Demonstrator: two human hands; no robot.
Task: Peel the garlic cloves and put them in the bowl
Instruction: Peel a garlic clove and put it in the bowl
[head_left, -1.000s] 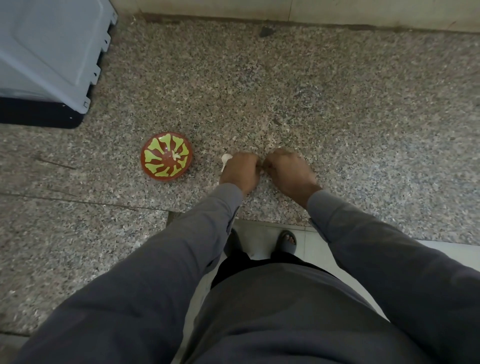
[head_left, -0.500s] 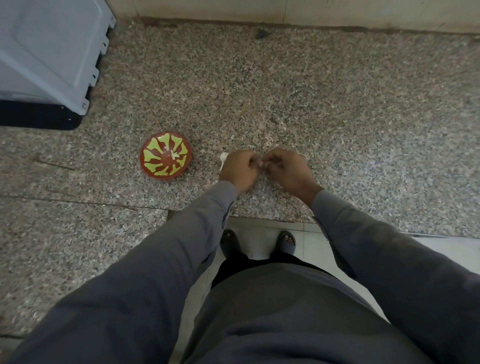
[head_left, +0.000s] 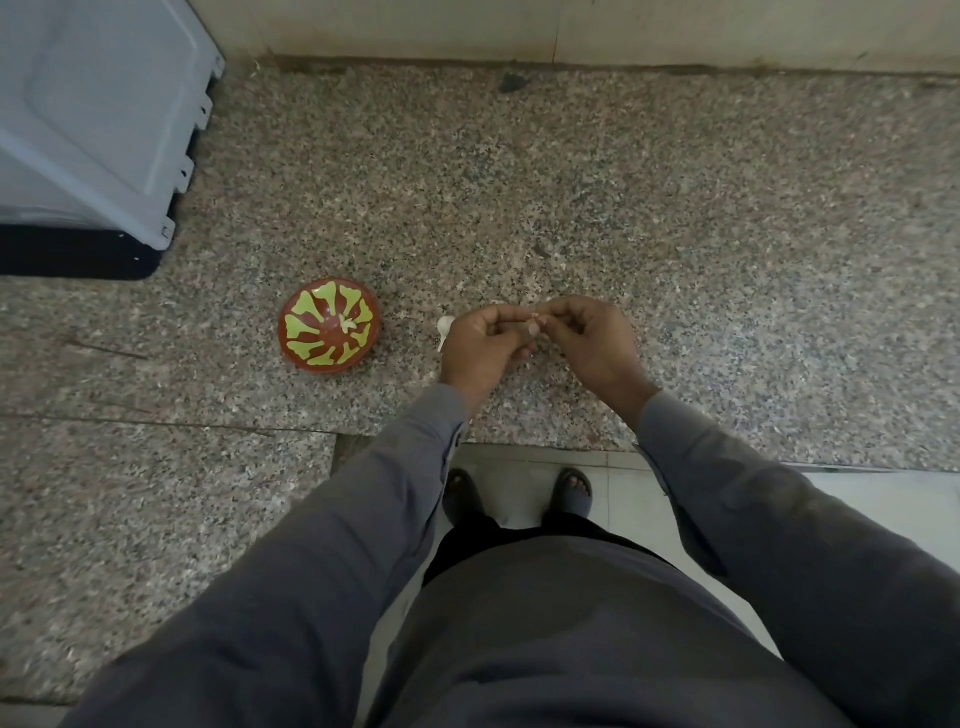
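Head view, counts: 2 hands, 1 bowl, 1 clove being worked, 1 white garlic piece on the counter, 2–3 pale pieces in the bowl (too small to count exactly)

Left hand (head_left: 480, 345) and right hand (head_left: 592, 343) are raised together just above the speckled granite counter (head_left: 701, 234), fingertips meeting. Both have fingers curled, pinching one small pale garlic clove (head_left: 535, 323) between them; clove is mostly hidden by the fingers, so can't tell how much skin is on it

White garlic piece (head_left: 444, 330) lies on the counter just beside the left hand, on the bowl side; peel or unpeeled clove, can't tell

Red bowl (head_left: 330, 332) with yellow-green petal pattern sits upright on the counter, left of the hands, apart from them. Peeled pieces (head_left: 347, 323) sit near its centre

Grey plastic crate (head_left: 88, 119) at far left corner. Two sandalled feet (head_left: 519, 493) on the tile floor below the counter edge
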